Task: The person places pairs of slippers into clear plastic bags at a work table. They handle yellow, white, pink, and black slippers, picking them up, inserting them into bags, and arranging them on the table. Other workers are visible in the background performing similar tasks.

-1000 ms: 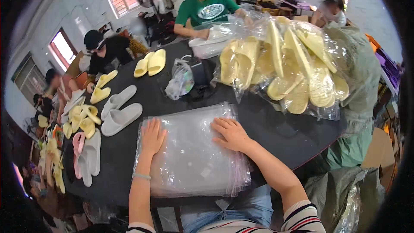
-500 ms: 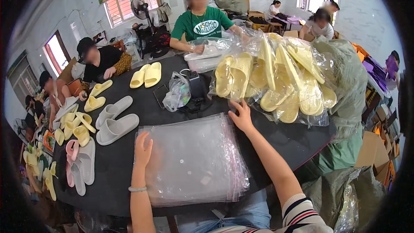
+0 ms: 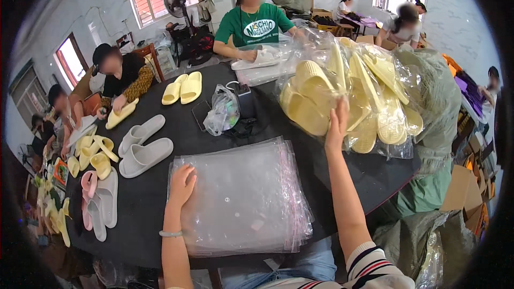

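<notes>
A stack of clear plastic bags [image 3: 235, 203] lies flat in front of me on the black table. My left hand [image 3: 183, 183] rests at the stack's left edge, its fingers loosely bent and apart, holding nothing. Farther right, my right hand [image 3: 337, 124] is raised with its fingers stretched out. Its palm side is against a bagged pair of yellow slippers [image 3: 308, 104] at the left end of the pile. The rest of the pile, several yellow slippers [image 3: 388, 118] in clear bags, leans together at the table's right side.
Loose grey slippers [image 3: 145, 158], yellow slippers [image 3: 182, 90] and a pink slipper [image 3: 88, 198] lie on the left. A black device [image 3: 246, 101] and a small clear bag [image 3: 220, 112] stand mid-table. A person in green [image 3: 254, 29] handles white slippers opposite; others sit left.
My right hand has moved from beside the bag stack's far right corner to the slipper pile. The nearest bagged pair has tilted. A co-worker on the left now has a hand on a yellow slipper.
</notes>
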Tool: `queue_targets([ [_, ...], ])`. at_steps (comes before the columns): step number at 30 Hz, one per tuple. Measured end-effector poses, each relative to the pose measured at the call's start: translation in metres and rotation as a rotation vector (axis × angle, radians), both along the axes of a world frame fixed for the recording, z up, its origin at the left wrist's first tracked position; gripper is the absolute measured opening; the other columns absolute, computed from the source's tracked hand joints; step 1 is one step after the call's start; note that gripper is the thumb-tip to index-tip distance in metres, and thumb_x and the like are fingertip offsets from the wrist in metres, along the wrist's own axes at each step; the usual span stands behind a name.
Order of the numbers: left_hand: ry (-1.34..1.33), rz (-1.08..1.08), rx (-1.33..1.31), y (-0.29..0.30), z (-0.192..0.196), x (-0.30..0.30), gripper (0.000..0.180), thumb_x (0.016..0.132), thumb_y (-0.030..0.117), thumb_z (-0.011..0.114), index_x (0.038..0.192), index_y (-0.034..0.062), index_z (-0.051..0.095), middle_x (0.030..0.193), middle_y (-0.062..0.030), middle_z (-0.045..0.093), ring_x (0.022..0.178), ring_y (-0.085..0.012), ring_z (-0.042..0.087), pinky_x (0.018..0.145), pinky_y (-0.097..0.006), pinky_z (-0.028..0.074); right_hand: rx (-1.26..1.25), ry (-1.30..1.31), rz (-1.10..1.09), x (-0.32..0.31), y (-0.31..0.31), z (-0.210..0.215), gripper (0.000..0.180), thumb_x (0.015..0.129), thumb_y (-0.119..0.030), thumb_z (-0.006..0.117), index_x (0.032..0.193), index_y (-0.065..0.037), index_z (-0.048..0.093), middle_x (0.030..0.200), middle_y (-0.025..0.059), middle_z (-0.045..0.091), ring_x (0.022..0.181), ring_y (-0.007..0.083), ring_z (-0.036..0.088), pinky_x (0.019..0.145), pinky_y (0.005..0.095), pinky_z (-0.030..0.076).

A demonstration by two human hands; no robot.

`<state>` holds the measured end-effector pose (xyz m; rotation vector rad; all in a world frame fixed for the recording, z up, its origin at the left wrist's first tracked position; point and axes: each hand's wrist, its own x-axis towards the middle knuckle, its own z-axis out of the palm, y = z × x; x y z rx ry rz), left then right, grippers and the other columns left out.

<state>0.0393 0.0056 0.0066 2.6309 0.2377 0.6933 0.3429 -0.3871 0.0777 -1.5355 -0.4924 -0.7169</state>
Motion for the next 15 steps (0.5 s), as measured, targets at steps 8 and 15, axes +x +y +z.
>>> queue_targets([
  [8,-0.012,0.016,-0.011,0.001,-0.001,-0.003,0.033,0.086,0.019,0.063,0.116,0.0052,0.062,0.128,-0.0156,0.056,0.119,-0.0329,0.051,0.101,-0.043,0.038,0.273,-0.094,0.52,-0.067,-0.009,0.077,0.075,0.085,0.006,0.056,0.15,-0.004,0.019,0.156,0.0103,0.015,0.143,0.0296,0.018,0.104,0.0568,0.04],
  [15,-0.07,-0.01,-0.312,0.0,0.004,0.003,0.036,0.096,0.03,0.052,0.115,0.0019,0.064,0.122,-0.0146,0.062,0.115,-0.0313,0.055,0.101,-0.039,0.039,0.67,0.157,1.25,-0.148,-0.013,0.126,0.084,0.087,-0.028,0.06,0.151,-0.003,0.012,0.158,0.0087,0.01,0.145,0.0283,0.012,0.109,0.0609,0.028],
])
